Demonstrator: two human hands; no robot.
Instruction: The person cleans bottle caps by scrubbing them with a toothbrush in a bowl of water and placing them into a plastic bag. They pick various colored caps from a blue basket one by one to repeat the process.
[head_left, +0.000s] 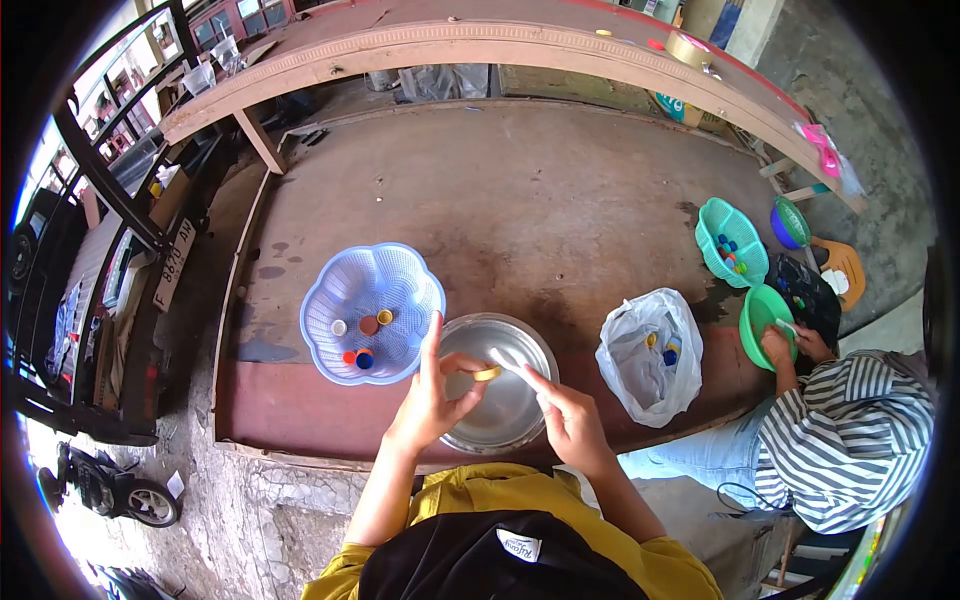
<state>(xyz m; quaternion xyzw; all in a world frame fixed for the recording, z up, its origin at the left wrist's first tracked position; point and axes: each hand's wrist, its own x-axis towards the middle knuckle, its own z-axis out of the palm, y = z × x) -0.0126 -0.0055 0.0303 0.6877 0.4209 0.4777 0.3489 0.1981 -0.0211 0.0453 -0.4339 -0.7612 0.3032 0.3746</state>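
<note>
My left hand pinches a yellow bottle cap between thumb and a finger, with the index finger pointing up. In my right hand is a slim white tool, its far end close to the cap; its exact kind I cannot make out. Both hands are above a round metal bowl. Left of the bowl, a light blue plastic basket holds several bottle caps, among them a brown cap and a white cap.
To the right stands an open white plastic bag with a few caps inside. Farther right, a person in a striped top works at a green bowl, near a teal basket of caps. A raised wooden bench spans the back.
</note>
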